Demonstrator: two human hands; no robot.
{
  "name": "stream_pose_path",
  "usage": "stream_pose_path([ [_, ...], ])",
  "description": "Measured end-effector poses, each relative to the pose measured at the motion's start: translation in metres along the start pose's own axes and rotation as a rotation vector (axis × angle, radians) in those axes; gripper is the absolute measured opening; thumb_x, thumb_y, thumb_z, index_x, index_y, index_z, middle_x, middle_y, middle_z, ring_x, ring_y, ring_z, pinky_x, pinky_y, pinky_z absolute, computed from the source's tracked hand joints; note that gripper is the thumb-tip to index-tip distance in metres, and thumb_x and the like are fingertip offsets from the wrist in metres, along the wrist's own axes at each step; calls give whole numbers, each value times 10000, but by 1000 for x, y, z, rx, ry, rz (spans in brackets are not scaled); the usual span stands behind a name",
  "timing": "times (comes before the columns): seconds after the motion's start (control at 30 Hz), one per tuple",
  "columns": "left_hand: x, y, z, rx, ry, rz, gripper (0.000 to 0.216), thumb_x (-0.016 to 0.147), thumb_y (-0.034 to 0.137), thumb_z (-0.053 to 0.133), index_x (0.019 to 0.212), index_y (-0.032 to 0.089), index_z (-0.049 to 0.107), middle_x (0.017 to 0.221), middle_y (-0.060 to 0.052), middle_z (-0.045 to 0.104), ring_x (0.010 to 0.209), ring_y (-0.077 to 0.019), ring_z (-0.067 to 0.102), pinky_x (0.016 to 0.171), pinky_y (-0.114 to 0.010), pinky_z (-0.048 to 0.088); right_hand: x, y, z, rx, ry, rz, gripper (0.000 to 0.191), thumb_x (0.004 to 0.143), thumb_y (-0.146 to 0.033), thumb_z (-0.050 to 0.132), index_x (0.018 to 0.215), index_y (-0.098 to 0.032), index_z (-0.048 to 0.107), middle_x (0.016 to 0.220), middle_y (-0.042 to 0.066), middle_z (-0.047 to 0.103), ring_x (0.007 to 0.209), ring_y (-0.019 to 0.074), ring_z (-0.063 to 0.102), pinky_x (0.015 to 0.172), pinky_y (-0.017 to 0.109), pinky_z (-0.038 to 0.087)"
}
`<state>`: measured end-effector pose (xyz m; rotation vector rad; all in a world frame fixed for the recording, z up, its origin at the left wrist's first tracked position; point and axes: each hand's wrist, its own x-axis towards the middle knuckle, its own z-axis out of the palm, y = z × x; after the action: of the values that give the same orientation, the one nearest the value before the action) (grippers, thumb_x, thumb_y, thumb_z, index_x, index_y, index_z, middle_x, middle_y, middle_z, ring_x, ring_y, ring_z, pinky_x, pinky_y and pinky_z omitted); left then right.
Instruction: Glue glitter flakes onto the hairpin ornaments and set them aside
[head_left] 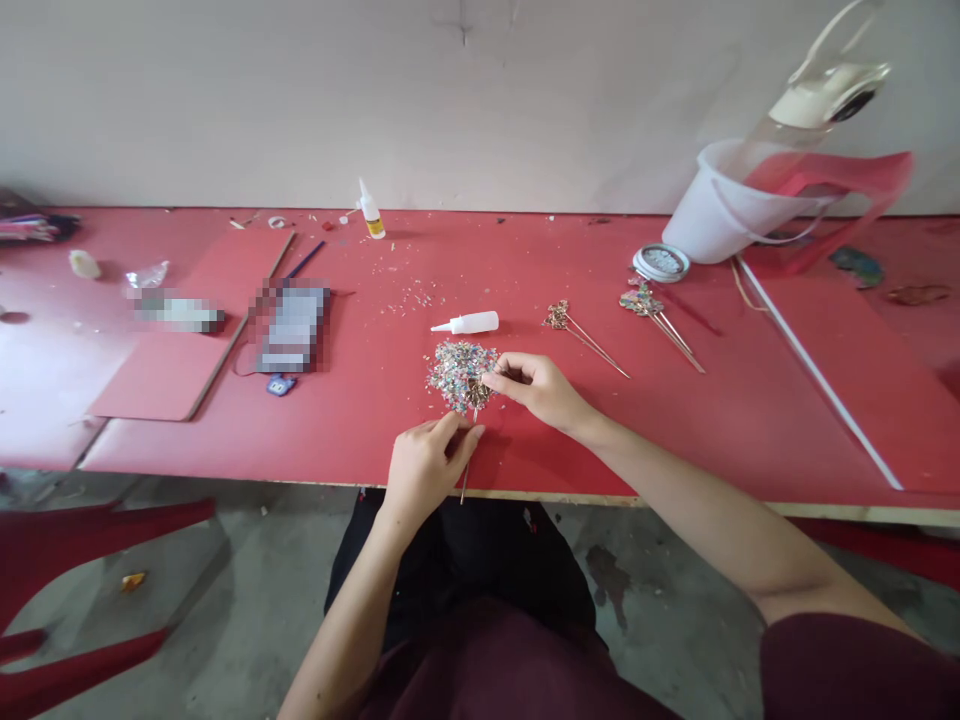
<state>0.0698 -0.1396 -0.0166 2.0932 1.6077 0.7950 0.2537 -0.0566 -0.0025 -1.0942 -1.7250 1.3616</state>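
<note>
My left hand (431, 455) is closed around the prongs of a gold hairpin (477, 392) near the table's front edge. The hairpin's openwork head lies against a heap of small multicoloured chips (455, 365). At the right side of that head, my right hand (536, 388) has thumb and forefinger pinched; whatever is between the fingertips is too small to make out. Just behind the heap lies a white squeeze bottle (474, 323) with a thin nozzle. To the right rest a bare gold hairpin (559, 316) and another hairpin covered in coloured chips (640, 300).
A small glue bottle (371, 214) stands near the wall among scattered bits. A blurred phone-like device (294, 330) lies left. At the back right, a white bucket (705, 205) holds a clear bottle, beside a round tin (661, 262). Red stools (90, 530) flank the table.
</note>
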Motion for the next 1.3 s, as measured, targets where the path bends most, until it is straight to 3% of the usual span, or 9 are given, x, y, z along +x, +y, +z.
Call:
stream_pose_path([
  [0.23,-1,2,-1,79,54,26,262,957,331,474,784,174,593,609,16,602,512,-78,511,536,-202,342,0,-1,-2,-34,-36,-7,277,839,-458,638,729,-207,602,683,-9,531,611,113,426,579,295,339],
  [0.37,-2,1,1,103,93,45,263,959,324,477,770,173,582,566,28,567,471,-72,468,515,-204,312,0,-1,-4,72,-60,33,223,854,-413,622,936,-214,676,738,5,575,625,112,449,556,282,330],
  [0.47,-3,1,1,89,125,61,249,954,306,489,762,172,573,553,38,547,453,-65,444,504,-200,301,1,-1,-5,257,-97,76,264,876,-347,561,1081,-196,632,681,-11,551,545,92,379,492,267,255],
  [0.6,-3,1,1,83,141,89,232,946,287,511,752,169,560,545,46,525,459,-65,441,507,-205,297,2,-1,-5,474,-109,83,244,867,-287,483,1073,-172,546,659,-6,594,481,75,296,461,264,196],
  [0.87,-3,-1,2,77,143,92,243,950,290,504,743,169,543,547,47,512,475,-67,447,512,-214,292,2,3,-3,503,-119,152,143,886,-307,506,983,-221,447,734,17,662,465,68,345,433,255,198],
  [1.07,-3,-1,0,65,135,101,237,955,287,494,757,168,549,558,43,530,482,-68,459,516,-210,303,3,4,-2,438,-135,138,233,946,-423,489,1040,-212,457,861,51,681,507,84,490,394,242,297],
  [1.3,-2,0,1,62,129,96,236,956,290,490,765,169,557,558,43,527,479,-70,458,508,-212,306,3,3,-3,304,-131,55,245,967,-439,468,989,-196,454,911,59,679,586,102,609,508,268,472],
])
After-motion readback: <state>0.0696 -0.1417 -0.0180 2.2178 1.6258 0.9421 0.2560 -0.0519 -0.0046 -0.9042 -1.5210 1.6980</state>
